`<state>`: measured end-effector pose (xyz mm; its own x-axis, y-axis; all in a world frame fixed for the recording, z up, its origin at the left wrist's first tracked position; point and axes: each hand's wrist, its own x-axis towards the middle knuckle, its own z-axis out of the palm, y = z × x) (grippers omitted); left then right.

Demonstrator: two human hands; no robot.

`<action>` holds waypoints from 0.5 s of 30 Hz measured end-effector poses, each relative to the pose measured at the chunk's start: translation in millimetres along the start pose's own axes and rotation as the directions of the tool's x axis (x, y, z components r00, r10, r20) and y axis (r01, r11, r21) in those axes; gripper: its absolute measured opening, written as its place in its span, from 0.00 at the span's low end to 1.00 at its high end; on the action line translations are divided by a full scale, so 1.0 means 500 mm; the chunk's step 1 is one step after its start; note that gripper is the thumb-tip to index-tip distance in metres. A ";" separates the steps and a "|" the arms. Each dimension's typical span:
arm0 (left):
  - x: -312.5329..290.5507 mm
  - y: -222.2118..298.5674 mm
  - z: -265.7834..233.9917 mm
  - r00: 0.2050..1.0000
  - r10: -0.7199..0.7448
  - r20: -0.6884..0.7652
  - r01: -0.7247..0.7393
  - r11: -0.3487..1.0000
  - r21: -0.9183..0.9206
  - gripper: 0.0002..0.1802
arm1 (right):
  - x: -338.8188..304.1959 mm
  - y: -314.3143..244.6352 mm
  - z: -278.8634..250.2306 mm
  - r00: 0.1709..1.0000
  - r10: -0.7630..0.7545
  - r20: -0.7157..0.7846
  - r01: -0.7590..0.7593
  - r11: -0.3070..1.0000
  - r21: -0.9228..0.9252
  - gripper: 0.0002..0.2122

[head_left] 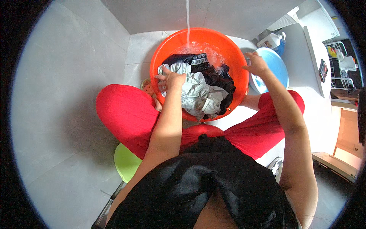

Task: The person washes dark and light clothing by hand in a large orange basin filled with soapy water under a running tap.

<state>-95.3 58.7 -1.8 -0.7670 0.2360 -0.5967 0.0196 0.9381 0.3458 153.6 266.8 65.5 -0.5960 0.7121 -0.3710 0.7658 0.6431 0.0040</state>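
A large orange basin (236, 49) stands between my knees with wet laundry in it. My left hand (171, 79) is over the basin's left side, fingers spread on a white garment (196, 91) that lies crumpled. Black garments (211, 74) are bunched behind and to the right of it, one with a lettered waistband (199, 58). My right hand (257, 64) is at the basin's right rim, thumb and fingers apart with nothing visible between them. A thin stream of water (188, 23) falls into the back of the basin, where the water is churned and bubbly.
A light blue basin (280, 70) sits right of the orange one, beside a white bottle (270, 41). Grey walls close in at the back and left. A green round container (126, 162) is by my left leg. A wire rack (338, 49) stands far right.
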 end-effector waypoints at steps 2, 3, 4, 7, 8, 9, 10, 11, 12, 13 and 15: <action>0.054 -0.046 0.033 1.000 0.015 -0.002 -0.015 0.998 0.066 0.53 | -0.012 -0.117 0.045 0.988 -0.152 -0.030 0.155 0.972 0.174 0.35; 0.079 -0.069 0.035 0.998 0.063 -0.006 -0.063 0.996 0.055 0.47 | -0.027 -0.197 0.028 0.957 -0.202 0.207 0.135 0.945 0.298 0.39; 0.096 -0.073 0.039 0.991 0.135 0.002 -0.135 0.990 0.044 0.42 | -0.033 -0.228 0.116 0.950 -0.312 0.006 0.300 0.917 0.263 0.46; 0.098 -0.065 0.027 0.938 0.347 0.002 -0.347 0.938 -0.010 0.27 | -0.119 -0.367 0.150 0.941 -0.281 0.187 0.258 0.956 0.137 0.55; 0.087 -0.048 0.020 0.904 0.427 0.001 -0.427 0.904 -0.031 0.22 | -0.128 -0.376 0.188 0.955 -0.267 0.127 0.259 0.963 0.077 0.58; 0.055 -0.036 0.010 0.880 0.474 -0.025 -0.472 0.869 -0.146 0.18 | -0.114 -0.370 0.221 0.942 -0.335 0.010 0.331 0.934 0.133 0.52; 0.030 -0.027 -0.008 0.865 0.502 -0.010 -0.489 0.838 -0.243 0.18 | -0.099 -0.365 0.212 0.940 -0.329 0.091 0.306 0.930 0.203 0.48; 0.008 -0.018 -0.028 0.848 0.529 0.004 -0.497 0.799 -0.337 0.18 | -0.082 -0.359 0.185 0.928 -0.329 0.173 0.277 0.922 0.271 0.45; -0.013 -0.001 -0.050 0.825 0.565 0.013 -0.505 0.747 -0.433 0.19 | -0.075 -0.348 0.150 0.913 -0.327 0.246 0.238 0.913 0.330 0.41; -0.020 0.011 -0.077 0.833 0.553 0.028 -0.439 0.691 -0.574 0.19 | -0.076 -0.325 0.118 0.908 -0.418 0.003 0.381 0.830 0.407 0.32; -0.052 0.053 -0.126 0.829 0.560 -0.005 -0.355 0.519 -0.778 0.21 | -0.071 -0.275 0.026 0.906 -0.402 -0.130 0.409 0.759 0.507 0.28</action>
<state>-115.4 61.2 68.5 -0.6280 0.7192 -0.2972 -0.2162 0.2056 0.9545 73.0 149.4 65.9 -0.8794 0.4234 -0.2174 0.4596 0.6363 -0.6196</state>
